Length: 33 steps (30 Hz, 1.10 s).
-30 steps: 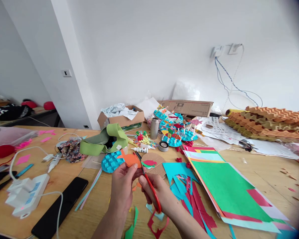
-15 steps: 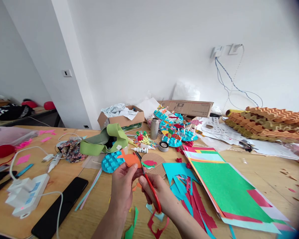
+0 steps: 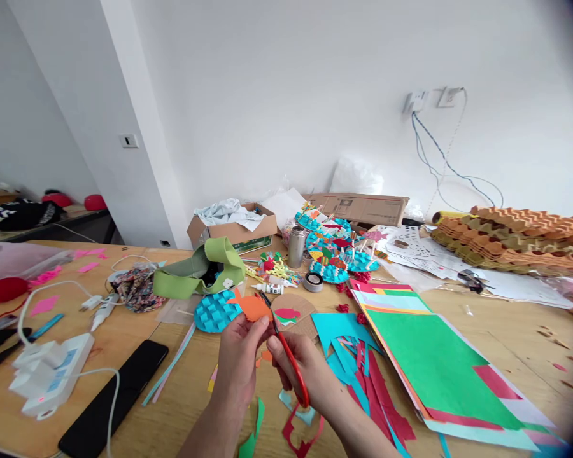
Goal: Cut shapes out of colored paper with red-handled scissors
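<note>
Wooden craft table (image 3: 191,381) below: left hand (image 3: 239,356) pinches light, floppy orange paper cutout (image 3: 252,308) by its lower edge, right hand (image 3: 298,372) curled closed around red-handled scissors (image 3: 292,369).

text: none legible | carton label (image 3: 258,244): too small to read
</note>
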Each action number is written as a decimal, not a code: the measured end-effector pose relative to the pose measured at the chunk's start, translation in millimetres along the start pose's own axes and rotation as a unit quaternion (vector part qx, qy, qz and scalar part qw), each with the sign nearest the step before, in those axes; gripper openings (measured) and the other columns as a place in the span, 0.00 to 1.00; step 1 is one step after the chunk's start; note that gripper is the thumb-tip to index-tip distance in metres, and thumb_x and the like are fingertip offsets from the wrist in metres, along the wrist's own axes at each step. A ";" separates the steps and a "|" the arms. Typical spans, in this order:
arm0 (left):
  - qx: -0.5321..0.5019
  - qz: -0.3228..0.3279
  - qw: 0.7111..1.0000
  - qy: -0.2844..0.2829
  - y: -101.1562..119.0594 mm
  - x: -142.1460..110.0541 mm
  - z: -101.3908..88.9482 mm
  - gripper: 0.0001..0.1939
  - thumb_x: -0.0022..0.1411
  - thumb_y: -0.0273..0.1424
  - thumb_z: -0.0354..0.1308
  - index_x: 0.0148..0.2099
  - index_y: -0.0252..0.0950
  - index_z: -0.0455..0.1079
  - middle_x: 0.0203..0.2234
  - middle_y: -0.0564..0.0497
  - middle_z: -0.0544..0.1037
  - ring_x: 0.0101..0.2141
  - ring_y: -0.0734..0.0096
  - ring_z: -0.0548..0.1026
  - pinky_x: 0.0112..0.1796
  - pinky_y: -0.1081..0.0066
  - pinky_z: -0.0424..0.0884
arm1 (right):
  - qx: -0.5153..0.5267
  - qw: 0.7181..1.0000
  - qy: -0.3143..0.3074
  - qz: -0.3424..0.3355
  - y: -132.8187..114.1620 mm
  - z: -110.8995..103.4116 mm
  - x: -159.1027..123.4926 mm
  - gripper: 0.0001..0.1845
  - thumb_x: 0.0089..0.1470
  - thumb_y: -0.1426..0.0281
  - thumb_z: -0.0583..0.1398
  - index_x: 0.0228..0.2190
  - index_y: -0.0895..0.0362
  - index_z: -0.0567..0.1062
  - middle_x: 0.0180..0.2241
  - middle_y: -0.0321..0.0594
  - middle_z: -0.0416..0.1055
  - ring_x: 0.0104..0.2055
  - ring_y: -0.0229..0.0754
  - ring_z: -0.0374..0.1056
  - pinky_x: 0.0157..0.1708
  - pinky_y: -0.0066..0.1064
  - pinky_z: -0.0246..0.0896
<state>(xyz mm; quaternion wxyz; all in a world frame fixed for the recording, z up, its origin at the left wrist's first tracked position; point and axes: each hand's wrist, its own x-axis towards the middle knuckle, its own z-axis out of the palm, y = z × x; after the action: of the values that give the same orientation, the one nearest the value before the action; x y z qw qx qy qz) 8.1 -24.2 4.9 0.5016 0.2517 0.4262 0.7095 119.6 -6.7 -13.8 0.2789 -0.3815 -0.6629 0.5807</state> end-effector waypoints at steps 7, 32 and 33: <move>-0.024 0.007 0.999 0.022 -1.9 1.7 -1.3 0.13 0.42 0.31 0.71 0.32 0.33 0.76 0.26 0.50 0.81 0.27 0.68 0.78 0.33 0.69 0.74 | -0.015 1.000 0.005 -0.003 -2.9 -1.7 -0.5 0.36 0.49 0.34 0.52 0.25 0.56 0.64 0.15 0.29 0.58 0.15 0.31 0.53 0.15 0.23 0.45; 0.038 -0.105 0.987 -0.118 25.3 17.8 -30.5 0.10 0.44 0.29 0.69 0.30 0.30 0.76 0.25 0.42 0.82 0.28 0.59 0.81 0.34 0.63 0.77 | -0.181 0.971 -0.154 0.000 -11.3 -40.4 -15.9 0.34 0.54 0.37 0.50 0.25 0.57 0.64 0.20 0.35 0.65 0.21 0.33 0.61 0.19 0.22 0.50; 0.049 -0.112 0.984 -0.126 26.1 18.2 -31.7 0.10 0.44 0.30 0.69 0.30 0.29 0.76 0.25 0.41 0.82 0.27 0.60 0.81 0.33 0.63 0.77 | -0.184 0.970 -0.157 0.000 -11.3 -40.0 -16.0 0.35 0.55 0.37 0.49 0.25 0.57 0.64 0.20 0.36 0.65 0.21 0.34 0.61 0.19 0.22 0.51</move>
<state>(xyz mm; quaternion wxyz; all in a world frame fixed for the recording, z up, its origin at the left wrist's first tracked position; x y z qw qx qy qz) -36.5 -22.0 9.8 0.6145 0.3140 0.4196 0.5897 159.0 1.9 5.3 0.0962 -0.3304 -0.7938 0.5015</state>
